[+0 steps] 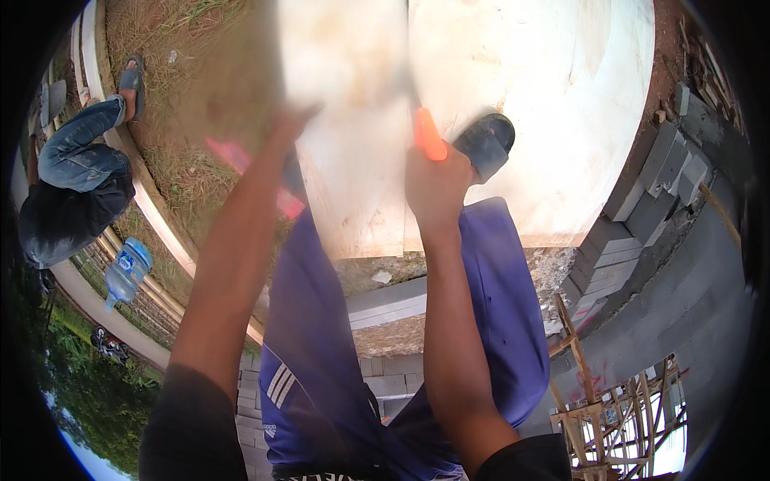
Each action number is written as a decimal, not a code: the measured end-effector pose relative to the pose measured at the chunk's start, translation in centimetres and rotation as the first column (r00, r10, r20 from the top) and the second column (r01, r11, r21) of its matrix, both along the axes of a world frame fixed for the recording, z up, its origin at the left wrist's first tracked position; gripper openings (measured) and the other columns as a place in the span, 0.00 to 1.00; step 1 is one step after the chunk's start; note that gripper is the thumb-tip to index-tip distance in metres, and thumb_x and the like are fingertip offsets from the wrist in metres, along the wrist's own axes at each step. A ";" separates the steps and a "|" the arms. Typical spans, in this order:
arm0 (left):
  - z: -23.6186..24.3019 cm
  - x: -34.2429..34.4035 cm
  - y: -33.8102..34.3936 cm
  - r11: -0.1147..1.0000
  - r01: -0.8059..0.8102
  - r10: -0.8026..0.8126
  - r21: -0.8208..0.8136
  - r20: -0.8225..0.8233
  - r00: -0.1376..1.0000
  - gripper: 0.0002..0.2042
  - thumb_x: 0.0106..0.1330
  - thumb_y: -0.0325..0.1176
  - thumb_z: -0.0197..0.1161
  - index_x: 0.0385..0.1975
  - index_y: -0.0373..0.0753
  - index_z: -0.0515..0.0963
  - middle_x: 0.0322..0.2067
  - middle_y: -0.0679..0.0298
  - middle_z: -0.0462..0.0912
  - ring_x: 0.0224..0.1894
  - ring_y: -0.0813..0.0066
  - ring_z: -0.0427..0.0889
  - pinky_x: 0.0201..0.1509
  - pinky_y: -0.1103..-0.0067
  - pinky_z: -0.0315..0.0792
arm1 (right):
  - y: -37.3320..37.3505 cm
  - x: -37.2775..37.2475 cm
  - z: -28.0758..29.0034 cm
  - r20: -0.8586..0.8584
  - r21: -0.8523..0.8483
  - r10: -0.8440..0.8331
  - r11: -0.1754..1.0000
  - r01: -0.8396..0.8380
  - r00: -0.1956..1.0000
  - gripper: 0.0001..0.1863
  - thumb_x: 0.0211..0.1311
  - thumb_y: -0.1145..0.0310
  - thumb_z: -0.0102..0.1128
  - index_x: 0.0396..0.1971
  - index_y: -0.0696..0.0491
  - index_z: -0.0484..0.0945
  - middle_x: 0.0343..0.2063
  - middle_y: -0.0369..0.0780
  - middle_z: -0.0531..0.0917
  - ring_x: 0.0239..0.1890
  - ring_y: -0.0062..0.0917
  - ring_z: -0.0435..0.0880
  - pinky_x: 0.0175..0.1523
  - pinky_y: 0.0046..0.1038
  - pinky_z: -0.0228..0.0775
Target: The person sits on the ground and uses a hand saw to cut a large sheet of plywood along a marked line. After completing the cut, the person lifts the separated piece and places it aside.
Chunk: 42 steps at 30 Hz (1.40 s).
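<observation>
My right hand (pixel 437 183) is closed round the bright orange handle (pixel 430 136) of what looks like a handsaw. Its thin grey blade (pixel 413 84) is blurred and lies along a straight line in a large pale wooden sheet (pixel 529 72). To the left of that line is a narrower strip (pixel 345 176) of the same pale board. My left hand (pixel 293 127) is at the strip's left edge, smeared by motion. One digit reaches over the board, while the other fingers do not show clearly. A dark slide sandal (pixel 486 147) on my right foot presses on the sheet.
Red-pink material (pixel 233 156) lies on dry grass left of the board. Beyond a long pale beam (pixel 148 188) sits another person (pixel 76 184), near a large blue water bottle (pixel 128 271). Grey blocks (pixel 609 256) are stacked at right, with wooden scaffolding (pixel 613 417) at lower right.
</observation>
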State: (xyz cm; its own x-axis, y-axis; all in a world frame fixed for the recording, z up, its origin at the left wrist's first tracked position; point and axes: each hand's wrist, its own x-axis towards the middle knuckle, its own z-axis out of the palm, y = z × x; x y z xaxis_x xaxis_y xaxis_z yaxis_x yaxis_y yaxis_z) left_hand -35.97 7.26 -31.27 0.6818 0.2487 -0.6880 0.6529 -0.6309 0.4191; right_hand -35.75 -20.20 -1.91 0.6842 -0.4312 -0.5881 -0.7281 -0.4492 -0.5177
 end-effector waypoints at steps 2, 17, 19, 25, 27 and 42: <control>0.5 -0.4 0.5 1.000 -0.027 0.027 -0.012 -0.017 0.999 0.36 0.54 0.48 0.82 0.54 0.26 0.77 0.48 0.46 0.86 0.47 0.58 0.87 0.50 0.65 0.79 | -0.1 0.0 -0.2 0.049 0.017 -0.029 0.999 0.028 0.998 0.11 0.57 0.70 0.59 0.20 0.62 0.75 0.14 0.46 0.77 0.17 0.37 0.73 0.29 0.42 0.65; 2.2 -17.2 -2.1 0.959 -0.283 0.283 0.013 -0.021 0.959 0.31 0.62 0.53 0.75 0.51 0.29 0.80 0.48 0.49 0.85 0.50 0.58 0.85 0.53 0.64 0.77 | -1.7 -0.5 -0.6 0.012 0.197 -0.076 0.978 0.072 0.997 0.12 0.60 0.70 0.57 0.22 0.64 0.74 0.17 0.43 0.77 0.21 0.24 0.75 0.30 0.37 0.67; 2.4 -20.9 -2.0 0.973 -0.215 0.214 0.090 0.014 0.977 0.30 0.62 0.53 0.75 0.51 0.30 0.80 0.48 0.49 0.86 0.50 0.58 0.85 0.53 0.64 0.77 | -0.7 -1.3 -0.4 0.049 0.144 -0.099 0.985 0.091 0.994 0.12 0.59 0.70 0.58 0.23 0.64 0.74 0.16 0.43 0.77 0.20 0.25 0.74 0.29 0.37 0.67; 3.1 -21.8 -1.9 0.983 -0.169 0.171 0.071 -0.023 0.985 0.30 0.61 0.51 0.75 0.51 0.30 0.78 0.48 0.47 0.84 0.50 0.54 0.84 0.55 0.63 0.76 | 0.3 -5.8 2.4 0.124 0.100 -0.111 0.990 0.099 0.986 0.09 0.59 0.73 0.57 0.24 0.64 0.75 0.17 0.42 0.77 0.21 0.23 0.74 0.30 0.35 0.67; 3.3 -22.7 -1.9 0.984 -0.168 0.170 0.064 -0.026 0.985 0.30 0.61 0.51 0.75 0.52 0.29 0.77 0.50 0.47 0.83 0.52 0.53 0.84 0.56 0.62 0.76 | 0.9 -10.7 6.1 0.091 0.100 -0.141 0.986 0.132 0.986 0.06 0.59 0.76 0.57 0.26 0.64 0.76 0.17 0.40 0.76 0.22 0.20 0.74 0.31 0.32 0.68; 3.8 -22.2 -0.9 0.951 -0.281 0.272 0.130 0.081 0.959 0.29 0.62 0.47 0.75 0.53 0.29 0.76 0.49 0.48 0.83 0.51 0.57 0.84 0.55 0.64 0.77 | 1.2 -10.9 3.0 0.265 0.117 -0.177 0.982 0.151 0.948 0.06 0.59 0.78 0.56 0.32 0.64 0.81 0.17 0.37 0.75 0.20 0.17 0.72 0.29 0.28 0.68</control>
State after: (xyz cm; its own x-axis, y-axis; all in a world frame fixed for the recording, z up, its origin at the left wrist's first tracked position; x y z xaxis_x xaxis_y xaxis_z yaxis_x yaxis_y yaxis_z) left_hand -58.16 6.34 -27.48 0.6124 0.5234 -0.5925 0.7860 -0.4837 0.3850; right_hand -46.67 -18.98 1.11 0.7485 -0.5029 -0.4322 -0.6127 -0.2753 -0.7408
